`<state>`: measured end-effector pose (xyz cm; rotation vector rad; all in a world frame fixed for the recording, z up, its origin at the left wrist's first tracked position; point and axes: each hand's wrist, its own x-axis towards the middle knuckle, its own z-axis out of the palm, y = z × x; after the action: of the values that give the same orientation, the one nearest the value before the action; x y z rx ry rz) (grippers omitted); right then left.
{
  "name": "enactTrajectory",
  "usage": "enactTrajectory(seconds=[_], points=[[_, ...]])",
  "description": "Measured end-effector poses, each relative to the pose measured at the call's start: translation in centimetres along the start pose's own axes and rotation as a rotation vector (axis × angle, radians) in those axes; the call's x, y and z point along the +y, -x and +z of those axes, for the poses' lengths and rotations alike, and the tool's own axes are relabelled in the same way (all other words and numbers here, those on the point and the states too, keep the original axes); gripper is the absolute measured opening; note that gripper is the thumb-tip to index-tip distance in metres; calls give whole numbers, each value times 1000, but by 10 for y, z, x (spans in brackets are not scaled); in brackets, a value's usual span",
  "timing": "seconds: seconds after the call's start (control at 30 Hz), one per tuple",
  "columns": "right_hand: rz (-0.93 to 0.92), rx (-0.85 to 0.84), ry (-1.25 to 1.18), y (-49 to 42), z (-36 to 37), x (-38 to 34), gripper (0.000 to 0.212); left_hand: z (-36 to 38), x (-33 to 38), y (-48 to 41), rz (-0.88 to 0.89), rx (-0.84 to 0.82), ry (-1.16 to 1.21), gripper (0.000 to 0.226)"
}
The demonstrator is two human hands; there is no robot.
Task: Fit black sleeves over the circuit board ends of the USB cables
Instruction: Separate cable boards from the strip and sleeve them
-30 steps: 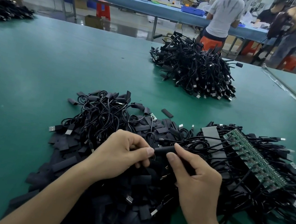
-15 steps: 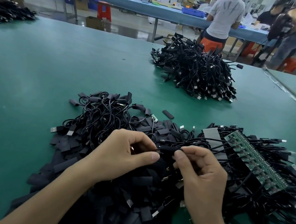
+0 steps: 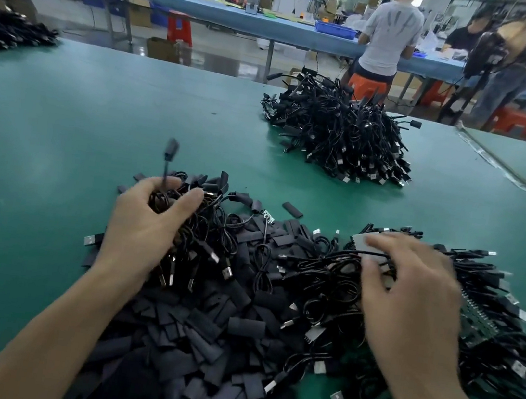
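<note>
Head view: the left grip (image 3: 148, 226) is curled round a small bunch of USB cables (image 3: 165, 202) at the far-left edge of the near heap, and one sleeved end (image 3: 171, 148) sticks up above the fingers (blurred). The right grip (image 3: 412, 290), also blurred, hovers with fingers spread and nothing held over a tangle (image 3: 328, 277) joined to a green circuit board strip (image 3: 475, 323). Loose black sleeves (image 3: 199, 343) lie heaped between the forearms on the green table (image 3: 59, 134), with another cable pile (image 3: 339, 135) well beyond.

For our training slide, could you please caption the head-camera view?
Left hand grips a coiled USB cable above loose black sleeves; right hand hovers over the cable tangle on a green table.
</note>
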<state>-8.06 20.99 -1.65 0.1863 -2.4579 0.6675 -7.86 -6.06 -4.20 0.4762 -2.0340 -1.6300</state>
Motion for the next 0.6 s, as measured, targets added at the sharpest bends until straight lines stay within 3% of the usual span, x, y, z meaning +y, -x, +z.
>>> enactTrajectory(seconds=[0.07,0.13,0.23,0.33,0.5,0.6], points=[[131,-54,198,-9,-8,13,41,-4,-3,-6,-100,-87,-33,84],[268,-130,287,-12,-13,23,48,-5,-7,-6,-112,-170,-218,109],[366,-209,270,-10,-10,29,52,-1,-8,2,1,-213,-446,116],[311,-124,174,-8,-5,28,50,3,-6,8,128,-165,-535,118],[61,4,-19,-10,-11,11,35,8,-3,16,308,35,-835,85],[-93,-58,-99,-17,-16,-6,15,16,3,22,513,9,-693,51]])
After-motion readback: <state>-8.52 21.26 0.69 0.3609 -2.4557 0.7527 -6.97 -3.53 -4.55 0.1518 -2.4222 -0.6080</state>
